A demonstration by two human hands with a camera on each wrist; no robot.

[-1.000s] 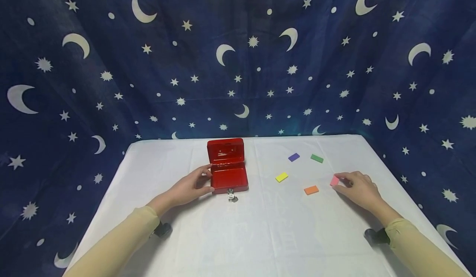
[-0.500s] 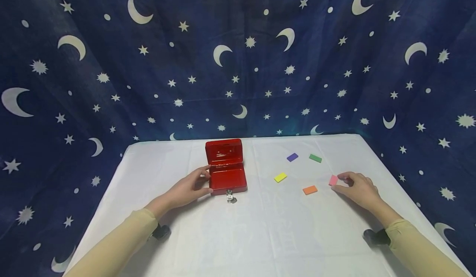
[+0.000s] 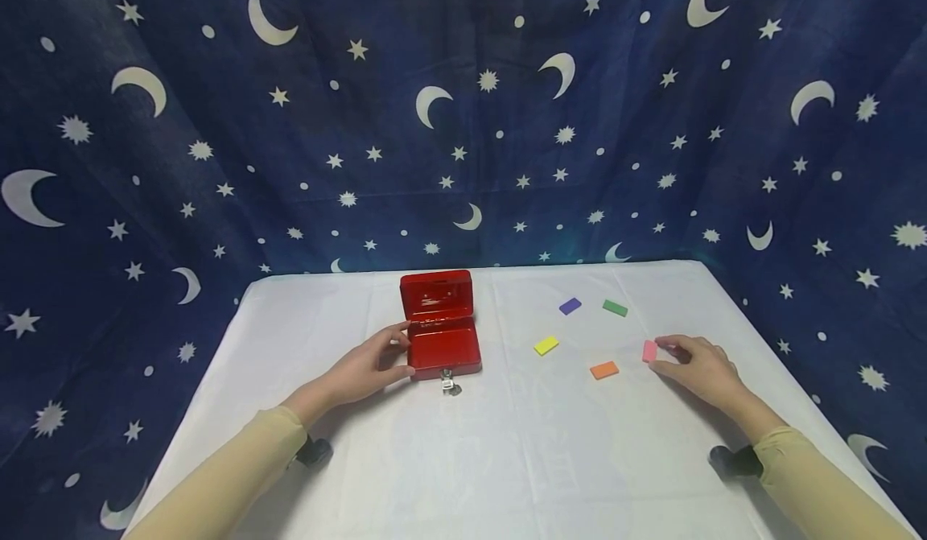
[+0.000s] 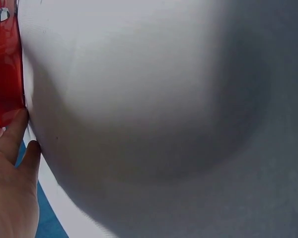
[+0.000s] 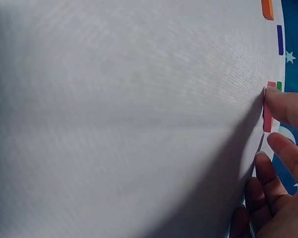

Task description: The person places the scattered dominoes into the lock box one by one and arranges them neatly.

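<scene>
A red box [image 3: 445, 345] with its lid raised stands left of the table's middle, its inside bare. My left hand [image 3: 368, 363] touches the box's left side, thumb at the front corner and forefinger near the hinge. In the left wrist view, fingers [image 4: 20, 121] meet the box's edge. Over on the right, my right hand [image 3: 698, 368] pinches a small flat pink block [image 3: 649, 351] by its ends between thumb and forefinger, at the tabletop. In the right wrist view the thumb covers part of the pink block [image 5: 268, 116].
Flat blocks lie scattered between box and right hand: yellow [image 3: 546, 345], orange [image 3: 604, 370], purple [image 3: 570, 306] and green [image 3: 615, 307]. A metal latch [image 3: 447, 381] hangs at the box's front. Behind the white-covered table [image 3: 507, 459] hangs a blue curtain [image 3: 376, 121] with moons and stars.
The pink block has turned slightly between the right thumb and forefinger and now points more straight away from me. My left hand and the box keep their places.
</scene>
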